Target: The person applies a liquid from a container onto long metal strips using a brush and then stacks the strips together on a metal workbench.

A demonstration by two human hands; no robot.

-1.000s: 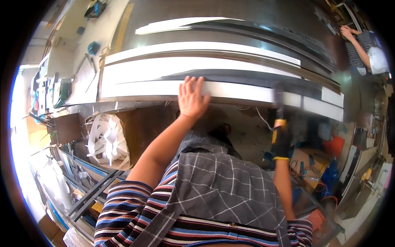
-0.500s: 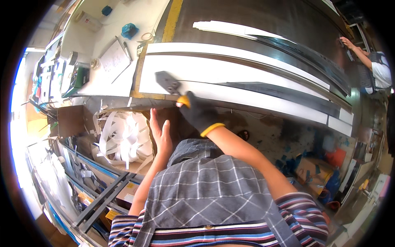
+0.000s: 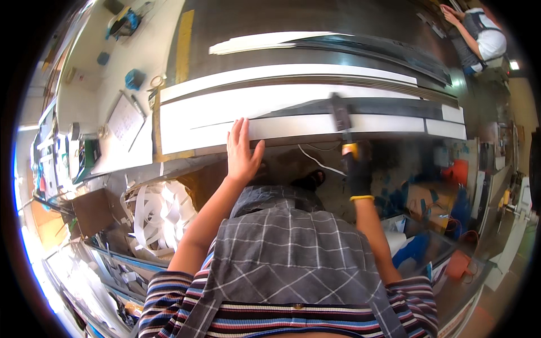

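Observation:
My bare left hand (image 3: 244, 156) is open, its fingertips resting on the front white strip (image 3: 197, 138) at the near edge of the table. The thumb is spread to the right. My right hand (image 3: 359, 172), in a black glove with a yellow cuff, is closed round the orange handle of a plier-like hand tool (image 3: 340, 114). The tool's dark head is blurred and lies over the strips; whether it touches them I cannot tell. Long white strips lie side by side, with a dark tapering strip (image 3: 389, 106) among them.
Behind lie more stacked strips (image 3: 253, 43). To the left are a paper sheet (image 3: 125, 119), a pen and a blue crumpled thing (image 3: 134, 79). A box of curled white offcuts (image 3: 160, 211) stands below the table's left end. Another person (image 3: 479, 36) works at the far right.
My right hand has carried the tool rightward along the strips. My left hand has risen from beside the offcut box onto the front strip. The view has shifted to the right.

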